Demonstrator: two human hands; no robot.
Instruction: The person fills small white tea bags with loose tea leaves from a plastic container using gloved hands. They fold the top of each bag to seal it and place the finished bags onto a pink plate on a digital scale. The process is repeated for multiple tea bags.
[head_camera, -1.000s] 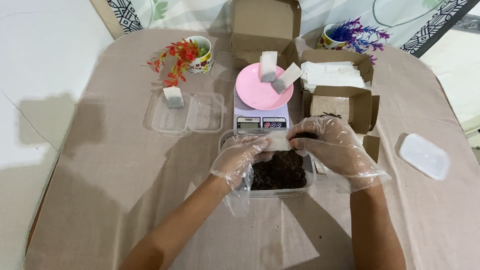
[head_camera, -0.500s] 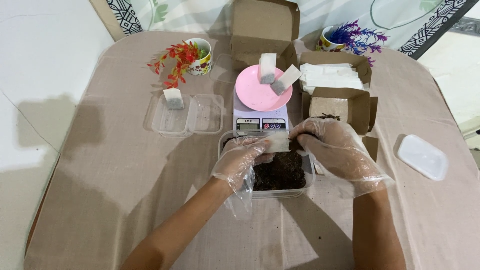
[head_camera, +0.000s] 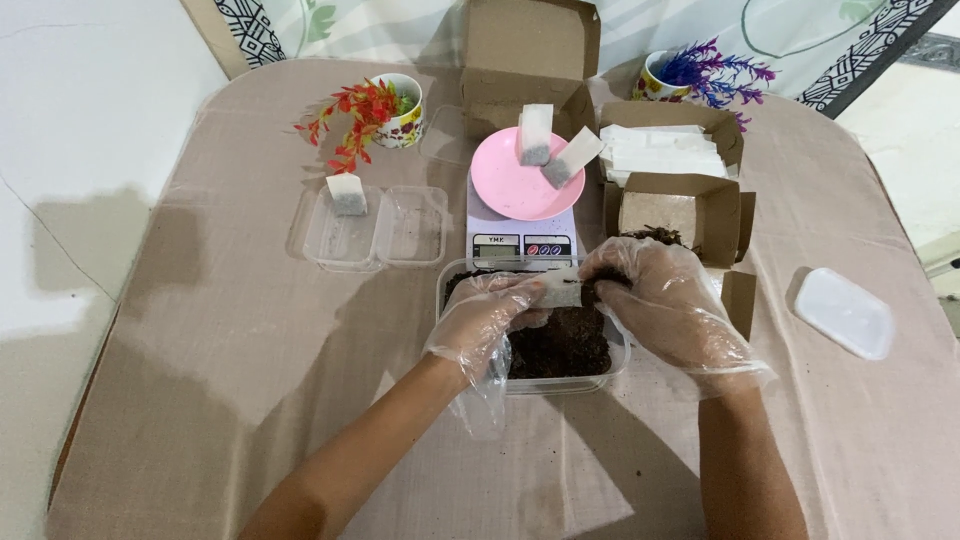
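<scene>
The near end of the small white paper sachet (head_camera: 560, 290) is covered by gloved fingers, so its full length and any opening cannot be made out, and the far rim of the clear plastic tub (head_camera: 560, 378) of dark loose tea is hidden behind both hands. The sachet lies roughly level, its long axis running side to side between the two hands, directly above the tub. The left hand (head_camera: 490, 320), in a loose clear glove, comes in from the lower left with fingers curled, pinching the sachet's left end. The right hand (head_camera: 665, 305), also gloved, arches over from the right, fingertips closed on the other end with dark tea beneath them. Just beyond the grip stands a digital scale (head_camera: 522, 245) carrying a pink plate (head_camera: 510, 190) with two filled sachets.
</scene>
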